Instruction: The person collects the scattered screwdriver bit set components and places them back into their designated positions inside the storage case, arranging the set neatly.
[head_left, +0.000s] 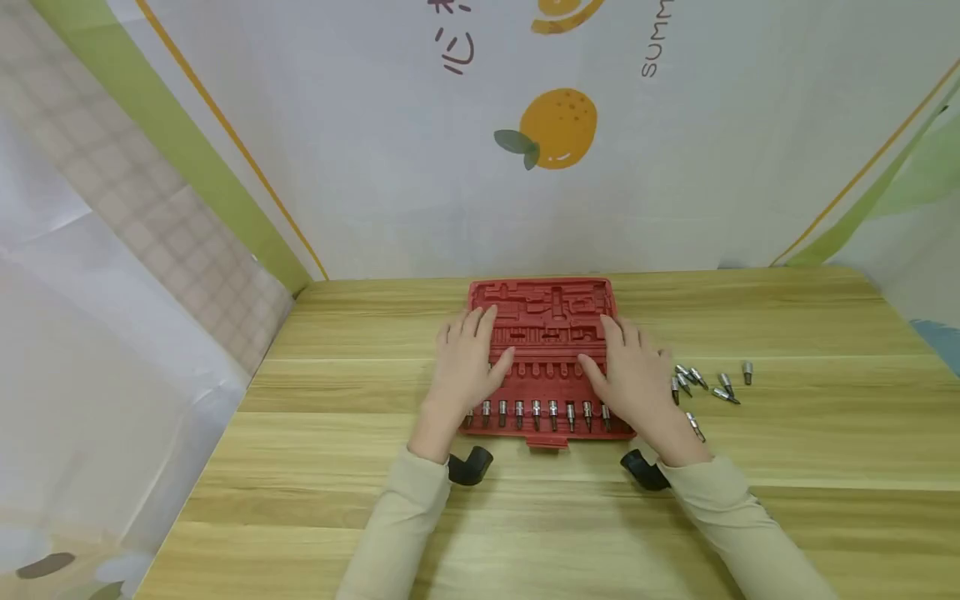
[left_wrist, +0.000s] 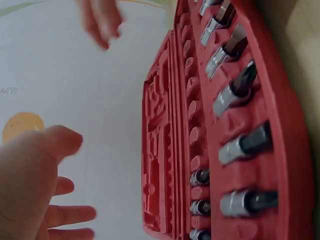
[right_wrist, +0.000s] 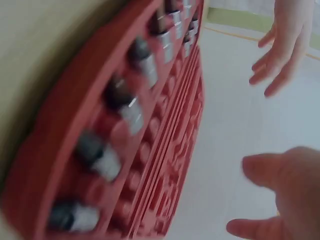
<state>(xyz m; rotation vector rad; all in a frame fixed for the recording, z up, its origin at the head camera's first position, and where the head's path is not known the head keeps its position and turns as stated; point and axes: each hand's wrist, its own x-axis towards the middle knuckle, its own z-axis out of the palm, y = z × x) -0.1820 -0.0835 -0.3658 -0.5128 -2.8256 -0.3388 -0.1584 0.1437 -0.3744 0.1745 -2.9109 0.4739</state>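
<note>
From the head view I have a red tool tray (head_left: 551, 310) lying flat on the wooden table (head_left: 787, 333), near the middle and toward the far edge, just short of the printed backdrop (head_left: 375, 167) with its orange (head_left: 558, 127). My left hand (head_left: 467, 360) lies over the tray's left side with the fingers straight and loosely spread, thumb angled inward; my right hand (head_left: 628, 375) lies the same way over the right side. From above both seem to rest on the tray, but in the wrist views the fingers (left_wrist: 65, 212) are loose, holding nothing, with the backdrop behind them, so I cannot tell whether they truly touch the plastic. Along the tray's near edge a row of seated bits (head_left: 536, 412) stands in its slots, partly covered at both ends by my hands; the left wrist view shows the same bits (left_wrist: 235, 92) close up, and the right wrist view shows them blurred. Just right of my right hand a cluster of loose bits (head_left: 701, 382) lies scattered on the table, with one more bit (head_left: 695, 427) close against my right wrist. Two black wrist mounts (head_left: 470, 465) sit under my sleeves (head_left: 405, 517), near the tray's front latch (head_left: 547, 442).
</note>
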